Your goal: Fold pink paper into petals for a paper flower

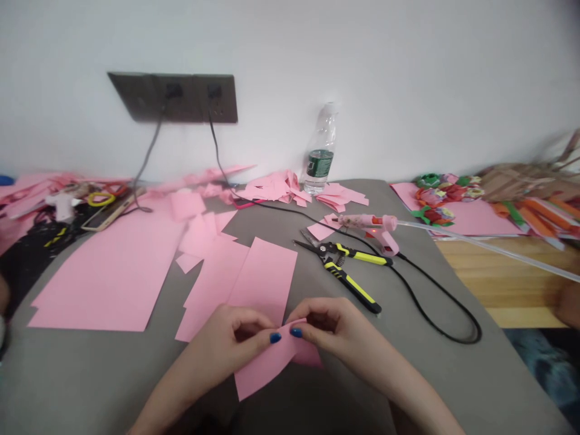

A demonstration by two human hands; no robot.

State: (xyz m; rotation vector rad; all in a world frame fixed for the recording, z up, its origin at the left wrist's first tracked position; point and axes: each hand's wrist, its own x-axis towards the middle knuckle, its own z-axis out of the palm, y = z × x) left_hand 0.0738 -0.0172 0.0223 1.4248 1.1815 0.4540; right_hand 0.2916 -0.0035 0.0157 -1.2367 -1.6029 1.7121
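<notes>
Both hands pinch one piece of pink paper (263, 371) near the front edge of the table. My left hand (229, 338) grips its upper edge between thumb and fingers. Close beside it, my right hand (333, 326) pinches the same edge, and the paper bends there, with a darker pink part hanging under the right thumb. Just beyond the hands lie pink paper rectangles (267, 275), partly overlapping. To their right rest pruning shears (347, 275) with black and yellow handles.
A pink hot glue gun (369, 223) lies behind the shears, its black cord looping right. A water bottle (319, 154) stands by the wall. Large pink sheets (118, 272) and a phone (111, 211) are left; paper flowers (446, 193) are right. Parts of other people show at both sides.
</notes>
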